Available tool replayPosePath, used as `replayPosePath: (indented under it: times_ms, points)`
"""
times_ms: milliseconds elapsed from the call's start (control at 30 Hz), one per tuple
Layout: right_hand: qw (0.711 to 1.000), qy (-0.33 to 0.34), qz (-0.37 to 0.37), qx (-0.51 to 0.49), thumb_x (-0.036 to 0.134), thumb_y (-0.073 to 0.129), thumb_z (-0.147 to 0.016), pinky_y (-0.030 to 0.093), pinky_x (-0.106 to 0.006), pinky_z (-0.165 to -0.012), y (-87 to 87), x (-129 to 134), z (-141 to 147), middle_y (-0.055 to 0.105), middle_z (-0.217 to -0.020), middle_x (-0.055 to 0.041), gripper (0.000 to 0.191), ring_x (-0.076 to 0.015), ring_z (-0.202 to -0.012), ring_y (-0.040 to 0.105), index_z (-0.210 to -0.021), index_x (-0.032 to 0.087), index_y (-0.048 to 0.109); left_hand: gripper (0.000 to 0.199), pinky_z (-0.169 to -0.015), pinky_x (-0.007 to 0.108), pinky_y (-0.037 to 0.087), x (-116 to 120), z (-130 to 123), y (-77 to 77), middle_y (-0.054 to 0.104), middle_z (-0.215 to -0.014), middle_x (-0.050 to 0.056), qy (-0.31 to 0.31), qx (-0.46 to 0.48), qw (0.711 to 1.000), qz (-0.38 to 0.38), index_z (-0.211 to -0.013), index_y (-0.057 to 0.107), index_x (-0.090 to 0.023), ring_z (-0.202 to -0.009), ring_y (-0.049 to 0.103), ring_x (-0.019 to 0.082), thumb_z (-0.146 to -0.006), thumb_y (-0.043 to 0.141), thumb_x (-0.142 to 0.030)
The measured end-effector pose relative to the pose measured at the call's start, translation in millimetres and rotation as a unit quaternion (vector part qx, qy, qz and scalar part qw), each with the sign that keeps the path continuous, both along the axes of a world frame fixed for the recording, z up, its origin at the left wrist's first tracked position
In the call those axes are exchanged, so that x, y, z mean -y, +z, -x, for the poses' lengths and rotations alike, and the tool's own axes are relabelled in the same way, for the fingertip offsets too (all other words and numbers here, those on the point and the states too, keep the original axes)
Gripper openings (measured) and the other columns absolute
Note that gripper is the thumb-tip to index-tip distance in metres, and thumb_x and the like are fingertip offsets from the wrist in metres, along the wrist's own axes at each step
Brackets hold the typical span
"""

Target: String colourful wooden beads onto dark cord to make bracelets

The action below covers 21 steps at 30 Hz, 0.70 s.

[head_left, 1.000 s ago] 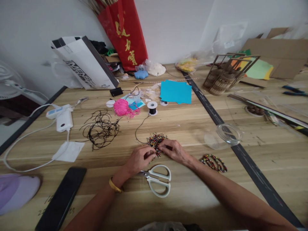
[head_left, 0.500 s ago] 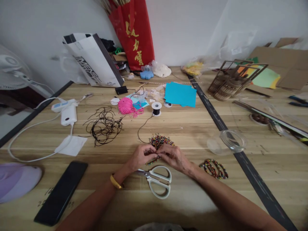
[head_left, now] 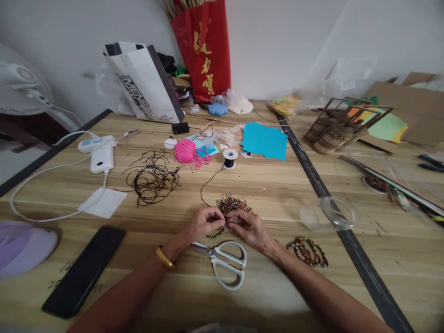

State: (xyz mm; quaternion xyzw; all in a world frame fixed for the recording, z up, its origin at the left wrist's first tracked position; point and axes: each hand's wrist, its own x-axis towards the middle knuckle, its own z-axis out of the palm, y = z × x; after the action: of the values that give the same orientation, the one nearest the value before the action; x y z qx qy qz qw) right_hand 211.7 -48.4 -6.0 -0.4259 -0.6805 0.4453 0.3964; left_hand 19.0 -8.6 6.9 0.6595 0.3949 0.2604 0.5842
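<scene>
My left hand (head_left: 207, 223) and my right hand (head_left: 248, 226) meet over the near edge of a pile of multicoloured beads (head_left: 234, 202). The fingers of my left hand pinch a strand of beads (head_left: 215, 234) that hangs below them. My right thumb and fingertips are closed close beside, on something too small to make out. From the white spool of black cord (head_left: 229, 160) a cord curves down to the beads. White-handled scissors (head_left: 225, 263) lie just below my hands. Finished-looking beaded loops (head_left: 307, 252) rest to the right of my right forearm.
A tangle of black cord (head_left: 152, 179), pink yarn (head_left: 185, 151) and blue sheets (head_left: 265, 140) lie beyond my hands. A black phone (head_left: 85, 270) is at left, a clear round container (head_left: 338, 212) at right. Bags and a basket (head_left: 329, 132) stand behind.
The view has shifted slightly. My fingertips have moved a little, and the strand of beads below my left hand shows more as a curve.
</scene>
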Motion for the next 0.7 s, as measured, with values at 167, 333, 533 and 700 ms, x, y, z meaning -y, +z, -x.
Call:
replayPosePath:
  times_ms: [167,333,533,700]
  points:
    - [0.999,-0.005,0.035,0.006,0.027,0.058,-0.086,0.049,-0.021,-0.059,4.0,-2,-6,0.066,-0.079,-0.0028,0.023,-0.012,-0.068,0.062,-0.106,0.016,0.06,0.021,-0.053,0.019,0.039,-3,2,-4.4,0.062,-0.065,0.002,0.03,0.042,0.997,0.059,-0.074,0.06,-0.011,-0.056,0.052,0.009,-0.068,0.07,-0.029]
    - [0.996,0.024,0.031,0.084,0.026,0.053,-0.088,0.042,-0.02,-0.054,24.3,-6,-15,0.065,-0.073,-0.0025,0.015,-0.0112,-0.062,0.056,-0.094,0.015,0.062,0.023,-0.054,0.019,0.04,-6,5,1.3,0.061,-0.063,0.0,0.058,0.061,0.992,0.097,-0.073,0.058,-0.012,-0.056,0.052,0.009,-0.065,0.073,-0.028]
    - [0.968,0.108,0.013,0.225,0.018,0.049,-0.089,0.035,-0.019,-0.054,33.9,-7,-21,0.061,-0.07,0.0004,0.013,-0.0089,-0.057,0.048,-0.085,0.016,0.061,0.022,-0.056,0.021,0.041,-8,8,2.8,0.058,-0.062,-0.001,0.063,0.049,0.993,0.083,-0.07,0.057,-0.013,-0.058,0.052,0.009,-0.067,0.071,-0.03]
    - [0.938,0.129,0.022,0.32,0.014,0.047,-0.089,0.032,-0.019,-0.055,32.2,-5,-21,0.057,-0.067,0.002,0.011,-0.0092,-0.056,0.046,-0.089,0.018,0.058,0.025,-0.056,0.021,0.042,-9,9,-0.1,0.058,-0.062,-0.001,0.054,0.054,0.993,0.087,-0.07,0.055,-0.013,-0.056,0.052,0.009,-0.07,0.07,-0.033]
